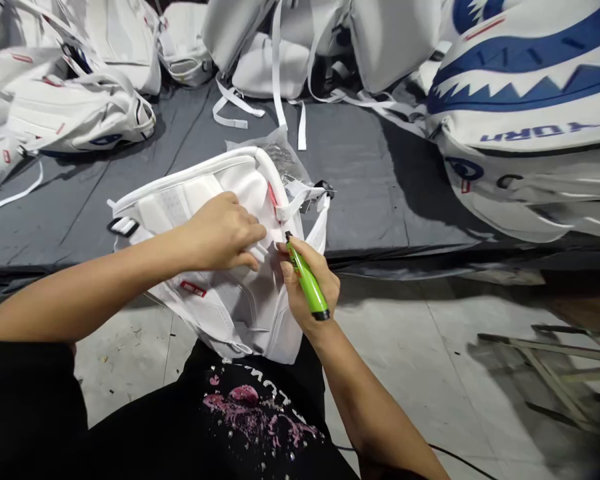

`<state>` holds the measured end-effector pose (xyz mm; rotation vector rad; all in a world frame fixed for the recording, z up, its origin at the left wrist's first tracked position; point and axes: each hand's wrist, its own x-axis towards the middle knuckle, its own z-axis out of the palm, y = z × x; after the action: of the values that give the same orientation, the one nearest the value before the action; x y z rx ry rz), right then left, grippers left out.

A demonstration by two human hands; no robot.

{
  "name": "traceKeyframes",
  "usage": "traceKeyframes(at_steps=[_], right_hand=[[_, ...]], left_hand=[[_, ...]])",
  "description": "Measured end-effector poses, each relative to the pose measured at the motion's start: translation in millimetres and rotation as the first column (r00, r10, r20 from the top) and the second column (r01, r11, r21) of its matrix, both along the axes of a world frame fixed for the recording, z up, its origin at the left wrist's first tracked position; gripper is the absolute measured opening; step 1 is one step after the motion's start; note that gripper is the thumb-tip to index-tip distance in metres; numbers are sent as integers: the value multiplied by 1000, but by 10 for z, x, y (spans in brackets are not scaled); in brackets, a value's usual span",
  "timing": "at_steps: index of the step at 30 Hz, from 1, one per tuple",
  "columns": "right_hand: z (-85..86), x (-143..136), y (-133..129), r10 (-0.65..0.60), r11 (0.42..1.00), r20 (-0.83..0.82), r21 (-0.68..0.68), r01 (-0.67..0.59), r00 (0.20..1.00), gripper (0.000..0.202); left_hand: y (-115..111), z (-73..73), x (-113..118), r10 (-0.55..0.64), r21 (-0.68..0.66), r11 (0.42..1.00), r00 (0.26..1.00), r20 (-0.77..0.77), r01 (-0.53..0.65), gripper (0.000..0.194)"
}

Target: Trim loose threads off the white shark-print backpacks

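A white backpack [173, 200] leans over the table's near edge and against my lap, with small red labels and white straps with black buckles on it. My left hand [225, 233] is on its middle, fingers curled in and closed on the fabric; the fingertips are partly hidden. By the bag's right seam, my right hand [310, 277] is wrapped round a bright green, pen-like tool [306, 277] with black ends. The tool's narrow black tip points up at the seam, just below a white strap [297, 203]. Right-hand fingertips touch the bag there.
Several white bags [80, 113] lie at the left back, more hang along the back. A big white-and-blue bag [520, 93] stands at the right. Clear plastic [280, 157] lies behind the backpack on the dark-covered table [360, 180]. A metal-framed stool [545, 367] stands at lower right.
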<state>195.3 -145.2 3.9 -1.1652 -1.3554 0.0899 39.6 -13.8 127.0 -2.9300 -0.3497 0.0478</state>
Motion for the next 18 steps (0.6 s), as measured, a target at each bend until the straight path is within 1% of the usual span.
traceKeyframes(at_steps=[2,3,4,5,6,7,8,9,11,13,14,15,16,17,18], right_hand=[[289,-30,-101,-28,988,93,154,13,995,49],[441,-32,-151,-39,978,139,210,9,990,51],[582,-28,-195,-38,970,185,242,-8,982,53],[699,-19,-228,-24,966,231,255,-36,973,53],[780,-11,-244,2,965,268,254,-72,963,52],[815,-7,-239,35,964,287,244,-108,957,51],[801,-8,-213,65,964,286,231,-135,956,50],[738,-14,-169,87,965,269,216,-148,959,49],[494,-30,-48,95,977,214,168,-133,972,45],[186,-34,74,57,991,181,106,-77,982,39],[46,-30,122,34,995,164,82,-48,986,35],[-69,-24,159,17,998,139,63,-26,990,32],[-153,-18,186,8,999,104,43,-12,994,29],[-207,-14,207,8,1000,59,15,-9,998,27],[-235,-13,225,19,1000,11,-24,-19,1000,25]], left_hand=[[-386,281,-115,7,21,1000,998,67,-8,39],[-566,402,-170,17,30,999,994,108,-21,37],[-722,495,-215,34,35,999,987,154,-40,35],[-844,548,-244,54,36,997,977,205,-63,33],[-926,556,-254,79,31,995,964,255,-90,31],[-965,514,-245,110,20,992,948,298,-121,29],[-962,424,-220,147,-3,988,935,324,-154,27],[-923,295,-184,184,-37,983,926,330,-183,26],[-764,-38,-110,229,-116,972,932,282,-203,27],[-558,-368,-95,210,-144,973,954,215,-181,35],[-455,-500,-131,185,-126,979,961,206,-162,41],[-360,-600,-204,162,-90,985,963,216,-145,48],[-275,-664,-310,138,-50,990,961,240,-130,53],[-205,-695,-444,115,-20,993,957,267,-113,56],[-151,-696,-592,97,-11,995,954,284,-98,56]])
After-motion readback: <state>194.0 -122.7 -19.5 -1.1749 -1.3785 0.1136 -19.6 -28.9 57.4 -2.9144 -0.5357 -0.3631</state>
